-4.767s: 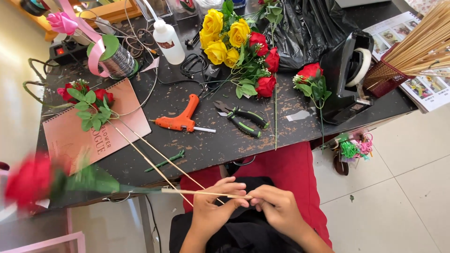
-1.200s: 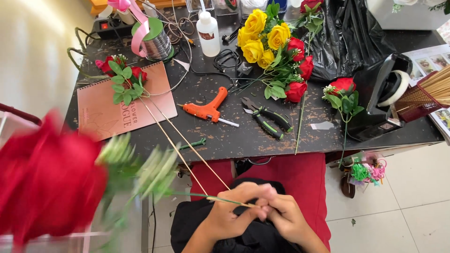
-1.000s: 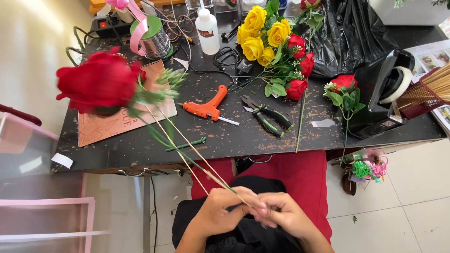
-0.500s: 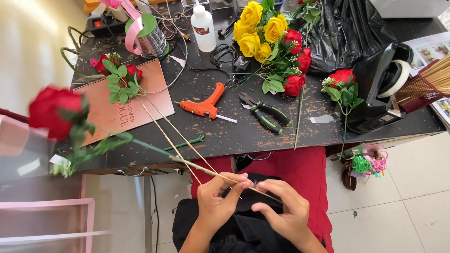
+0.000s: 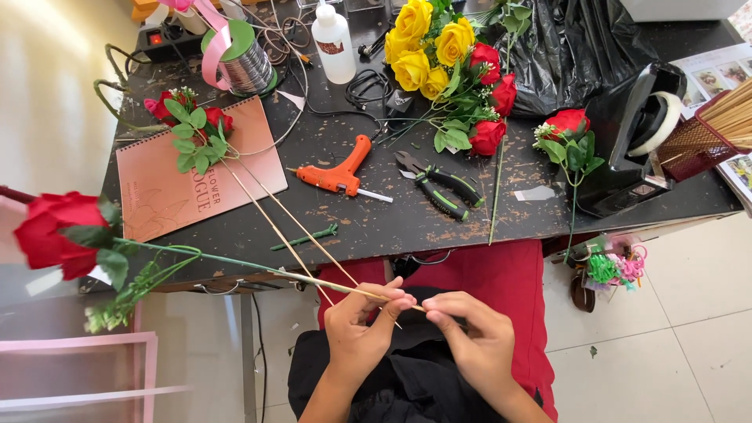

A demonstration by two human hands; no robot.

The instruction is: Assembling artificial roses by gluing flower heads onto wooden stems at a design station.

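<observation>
Far left, off the table edge: red artificial rose [image 5: 53, 233] with leaves and a green sprig hanging below it, head-heavy, out at the end of a thin green stem that runs right into a bare wooden stick [image 5: 329, 285]. The stick's near end is over the person's lap, below the table's front edge.

Left hand [image 5: 362, 329]: closed, thumb and fingers pinching the stick near its end. Right hand [image 5: 468, 335]: fingertips pinched together just beside the left hand's, at the stick tip; can't tell what, if anything, is between them.

Handling, my read: light overall, but all the mass sits at the far bloom, so it levers hard on a pinch at the tip. Stick is thin and stiff, likely snaps if bent; petals and leaves are soft fabric and crush easily. Better hold is on the stem or stick, closer to the bloom for balance, never on the head.

On the dark worktable [image 5: 392, 227], left to right: pink spiral notebook [image 5: 168, 184] with a small rose bunch [image 5: 188, 129] on it, two more bare sticks angling from that bunch toward the hands, ribbon spool [image 5: 243, 59], orange glue gun [image 5: 338, 168], white bottle [image 5: 333, 43], wire cutters [image 5: 440, 186], yellow and red rose bouquet [image 5: 454, 66], single red rose [image 5: 565, 129], black tape dispenser [image 5: 638, 137].
</observation>
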